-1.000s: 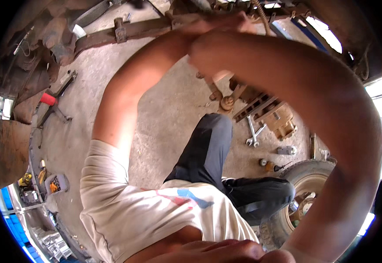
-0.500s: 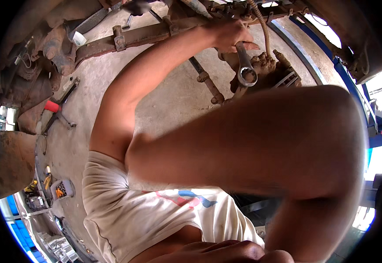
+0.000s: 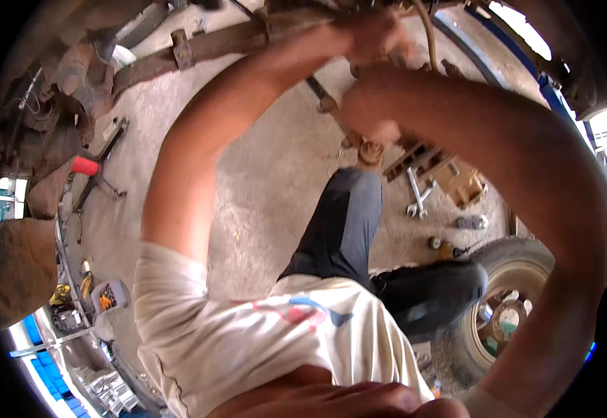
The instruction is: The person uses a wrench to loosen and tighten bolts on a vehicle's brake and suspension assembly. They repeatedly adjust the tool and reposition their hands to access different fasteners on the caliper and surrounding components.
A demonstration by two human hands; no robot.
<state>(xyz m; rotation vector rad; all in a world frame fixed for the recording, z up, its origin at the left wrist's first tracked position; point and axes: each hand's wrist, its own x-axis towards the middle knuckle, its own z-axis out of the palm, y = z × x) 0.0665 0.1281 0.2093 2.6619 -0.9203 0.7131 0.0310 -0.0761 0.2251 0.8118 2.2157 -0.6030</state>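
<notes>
My left hand [image 3: 376,36] is raised at the rusty underbody of a vehicle, beside a ribbed hose [image 3: 426,31]. Its fingers look curled, but motion smears them and whatever they hold is hidden. Just below it, my right hand [image 3: 367,104] is closed with the fingers bent, also blurred. What lies in its grip cannot be made out. No wrench shows in either hand. A rusty rod end [image 3: 371,152] appears below the right hand, above my knee. A long rusty bar [image 3: 213,45] runs left from my left hand.
Two wrenches [image 3: 418,195] lie crossed on the concrete floor by a brown metal part [image 3: 462,184]. A wheel [image 3: 467,327] lies at the right by my leg. A red-ended stand [image 3: 84,166] and a grey container [image 3: 110,296] with orange items are at the left.
My right arm has swung up and forward, bringing that hand beside the left one. The ring-end wrench seen in my left hand is now hidden. My legs and the wheel have come into sight.
</notes>
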